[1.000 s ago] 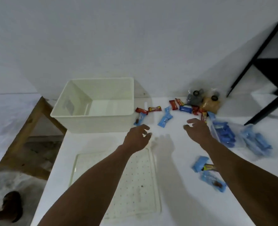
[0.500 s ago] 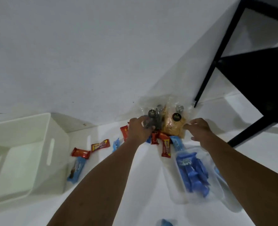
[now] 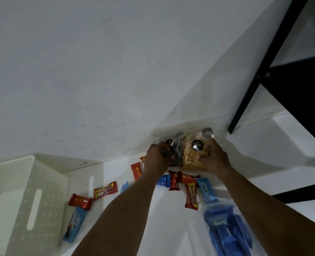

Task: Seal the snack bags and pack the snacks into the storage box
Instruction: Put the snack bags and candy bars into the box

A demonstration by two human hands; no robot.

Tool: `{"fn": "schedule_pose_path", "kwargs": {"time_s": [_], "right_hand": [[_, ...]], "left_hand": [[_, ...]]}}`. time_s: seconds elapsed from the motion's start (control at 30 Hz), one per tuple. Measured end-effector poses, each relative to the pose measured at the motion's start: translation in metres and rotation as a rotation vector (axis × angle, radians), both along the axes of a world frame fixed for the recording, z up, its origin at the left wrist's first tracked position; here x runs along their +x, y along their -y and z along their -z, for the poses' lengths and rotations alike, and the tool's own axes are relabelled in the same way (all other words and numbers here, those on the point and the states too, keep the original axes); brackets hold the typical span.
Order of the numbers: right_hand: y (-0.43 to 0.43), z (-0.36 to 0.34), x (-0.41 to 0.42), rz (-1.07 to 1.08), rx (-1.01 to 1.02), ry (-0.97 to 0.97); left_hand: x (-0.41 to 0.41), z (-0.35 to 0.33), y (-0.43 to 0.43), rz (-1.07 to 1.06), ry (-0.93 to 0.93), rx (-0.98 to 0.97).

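Note:
Two clear snack bags stand against the wall at the back of the white table. My left hand grips the dark-filled bag. My right hand grips the orange-filled bag from its right side. Both bags carry a round black sticker. Loose red bars and blue bars lie in front of the bags, between my forearms. The cream storage box stands at the left, only partly in view. A clear bag of blue bars lies at the lower right.
More wrapped bars lie near the box: a red one, a red-and-yellow one, a blue one. A black metal frame rises at the right beside the table. The wall runs right behind the bags.
The view swung right and up from the box toward the wall. Both hands reached forward and closed on the two clear bags, the right hand moving in from beside the orange one.

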State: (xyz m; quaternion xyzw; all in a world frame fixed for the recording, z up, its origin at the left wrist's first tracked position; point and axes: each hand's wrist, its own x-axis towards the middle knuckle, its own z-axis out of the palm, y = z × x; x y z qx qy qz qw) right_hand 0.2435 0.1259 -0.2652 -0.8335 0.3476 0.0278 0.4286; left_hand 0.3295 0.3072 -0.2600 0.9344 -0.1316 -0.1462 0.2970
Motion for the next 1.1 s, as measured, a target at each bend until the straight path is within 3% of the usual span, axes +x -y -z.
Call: {"fn": "schedule_pose_path", "kwargs": {"time_s": [0.13,0.27,0.37,0.57,0.7,0.9,1.1], "right_hand": [[-0.007,-0.017,-0.011,-0.049,0.026,0.055],[-0.026,-0.061,-0.016,-0.062,0.034,0.242],[-0.062,-0.11,-0.001,-0.121,0.011,0.386],[-0.207,-0.198,0.036,-0.408,-0.007,0.571],[-0.331,-0.225,0.041,-0.541,-0.021,0.618],[-0.481,-0.212,0.056,-0.615,-0.031,0.496],[-0.541,-0.149,0.081,-0.612,-0.099,0.243]], "left_hand": [[-0.008,-0.013,-0.011,-0.01,0.033,-0.033],[-0.018,-0.059,-0.042,-0.065,0.081,-0.16],[-0.019,-0.11,-0.086,-0.096,0.216,-0.197],[-0.021,-0.201,-0.25,-0.173,0.477,-0.16],[-0.025,-0.226,-0.386,-0.28,0.476,-0.202],[-0.019,-0.209,-0.538,-0.369,0.326,-0.144],[0.01,-0.151,-0.592,-0.33,0.128,-0.083]]}}
